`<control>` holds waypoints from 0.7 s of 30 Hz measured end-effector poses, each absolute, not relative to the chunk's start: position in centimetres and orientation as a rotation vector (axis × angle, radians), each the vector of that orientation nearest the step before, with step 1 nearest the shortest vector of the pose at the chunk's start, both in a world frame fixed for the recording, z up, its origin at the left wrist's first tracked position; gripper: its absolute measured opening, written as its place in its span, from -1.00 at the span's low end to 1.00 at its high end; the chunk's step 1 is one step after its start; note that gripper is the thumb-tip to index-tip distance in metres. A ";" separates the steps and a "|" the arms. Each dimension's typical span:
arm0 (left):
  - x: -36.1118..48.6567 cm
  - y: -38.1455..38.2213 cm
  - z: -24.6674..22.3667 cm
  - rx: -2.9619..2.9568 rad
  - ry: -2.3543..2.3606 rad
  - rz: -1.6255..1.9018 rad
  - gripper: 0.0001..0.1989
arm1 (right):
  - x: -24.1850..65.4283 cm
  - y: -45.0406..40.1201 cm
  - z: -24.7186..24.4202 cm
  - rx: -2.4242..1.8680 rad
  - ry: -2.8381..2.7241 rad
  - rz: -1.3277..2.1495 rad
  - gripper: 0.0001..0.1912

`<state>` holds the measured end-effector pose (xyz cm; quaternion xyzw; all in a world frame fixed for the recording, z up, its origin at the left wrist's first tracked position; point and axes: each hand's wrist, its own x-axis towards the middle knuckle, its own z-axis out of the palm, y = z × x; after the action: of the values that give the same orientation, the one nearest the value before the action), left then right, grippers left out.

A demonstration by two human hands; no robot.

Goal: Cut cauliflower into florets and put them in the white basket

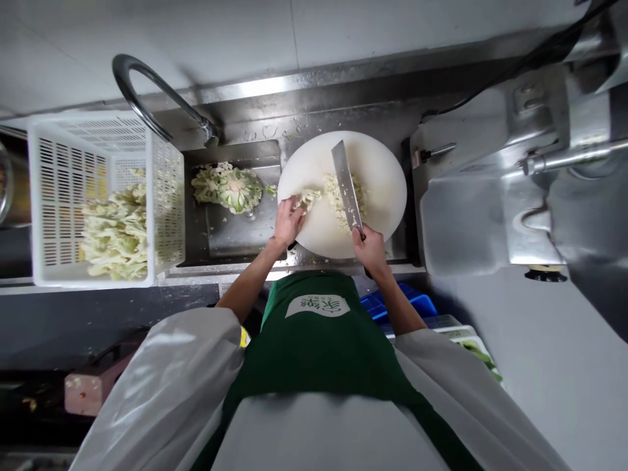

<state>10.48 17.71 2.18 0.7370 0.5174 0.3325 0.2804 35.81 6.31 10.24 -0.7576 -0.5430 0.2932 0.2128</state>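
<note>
My right hand is closed round the handle of a cleaver, whose wide blade points away from me with small white bits stuck to it. Under and beside the blade lies a heap of chopped cauliflower on a round white cutting board. At the board's left edge, my left hand has its fingers curled at a cauliflower piece. A larger cauliflower head rests in the steel sink to the left.
A white plastic crate with cauliflower pieces stands left of the sink. A curved faucet arches above the crate's corner. Metal kitchen equipment borders the board on the right. Blue and white baskets sit below the counter.
</note>
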 end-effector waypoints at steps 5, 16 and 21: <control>9.4 17.3 2.4 1.963 1.272 0.838 -0.69 | 35.1 5.6 11.1 -2.180 -1.598 0.927 -0.54; 10.5 14.6 4.7 1.705 1.379 1.044 -0.72 | 34.2 4.7 11.6 -2.282 -1.868 1.024 -0.54; 11.7 13.0 4.3 1.649 1.362 1.064 -0.79 | 32.1 6.4 12.4 -2.194 -1.902 1.013 -0.57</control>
<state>11.67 13.00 4.28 0.6421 0.5301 0.4142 0.3676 32.14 6.43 12.38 -0.7131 -0.6182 0.3291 0.0329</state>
